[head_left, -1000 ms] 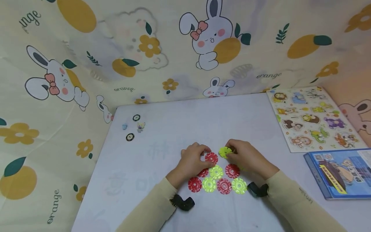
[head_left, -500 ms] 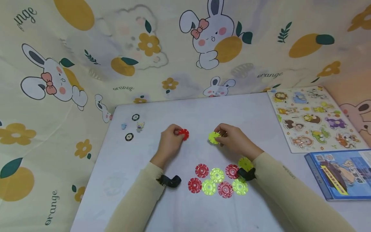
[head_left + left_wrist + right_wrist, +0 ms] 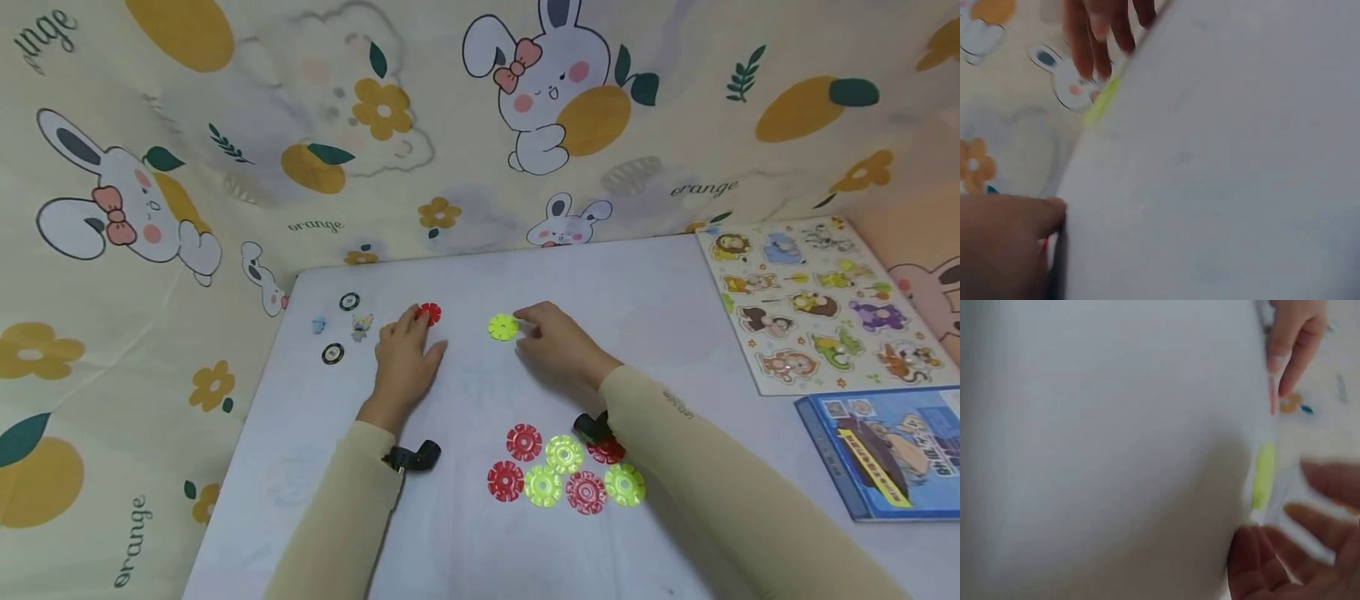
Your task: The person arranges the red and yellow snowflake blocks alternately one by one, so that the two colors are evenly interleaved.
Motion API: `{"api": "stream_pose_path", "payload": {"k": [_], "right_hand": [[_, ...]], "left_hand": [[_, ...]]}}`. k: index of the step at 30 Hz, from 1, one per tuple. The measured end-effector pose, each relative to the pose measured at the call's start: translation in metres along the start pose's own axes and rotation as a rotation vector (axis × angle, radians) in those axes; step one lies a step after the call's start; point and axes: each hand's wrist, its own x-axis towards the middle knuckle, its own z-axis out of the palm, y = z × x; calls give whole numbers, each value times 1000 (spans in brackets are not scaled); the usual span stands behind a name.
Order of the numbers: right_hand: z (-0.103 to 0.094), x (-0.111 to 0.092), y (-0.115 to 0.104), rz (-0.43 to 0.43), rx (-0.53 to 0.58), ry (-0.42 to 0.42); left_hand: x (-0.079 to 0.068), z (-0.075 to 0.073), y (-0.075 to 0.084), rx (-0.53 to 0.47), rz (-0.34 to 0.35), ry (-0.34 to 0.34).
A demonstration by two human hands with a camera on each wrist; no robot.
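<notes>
A red slotted plastic disc (image 3: 430,314) lies flat toward the back of the table, and the fingers of my left hand (image 3: 405,362) rest on its left edge. My left thumb is held away from it. To the right lies a yellow-green slotted disc (image 3: 502,327). My right hand (image 3: 566,342) is beside its right edge with fingers loosely bent and parted; in the right wrist view that hand (image 3: 1297,550) grips nothing. Nearer the front is a group of several red discs (image 3: 523,442) and yellow-green discs (image 3: 564,454). The right wrist camera and sleeve partly cover this group.
Two small black round tokens (image 3: 333,353), a small bear figure (image 3: 362,327) and a tiny blue piece (image 3: 318,325) lie at back left. An animal picture board (image 3: 817,312) and a blue box (image 3: 885,454) occupy the right side. Patterned cloth (image 3: 465,183) hangs behind the table.
Both hands have left the front group, each carrying a disc, and moved back and left. The red and yellow-green discs now lie apart on the table, let go by the pinching fingers.
</notes>
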Motion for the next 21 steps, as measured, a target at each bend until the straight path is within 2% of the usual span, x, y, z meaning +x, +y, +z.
{"api": "stream_pose_path", "payload": {"k": [3, 4, 7, 12, 16, 21], "right_hand": [[5, -6, -3, -109, -269, -68], [7, -8, -3, -136, -344, -83], [14, -8, -5, -154, -473, -102], [28, 1, -15, -156, -550, -110], [37, 11, -27, -198, -560, -118], [40, 16, -35, -219, -571, -83]], "left_hand": [[-19, 3, 1, 143, 61, -53], [-24, 4, 1, 159, 65, -50], [-35, 5, 3, 157, 67, -20], [-39, 5, 3, 154, 90, -6], [-40, 5, 1, 161, 81, -9], [-39, 4, -1, 153, 93, -1]]}}
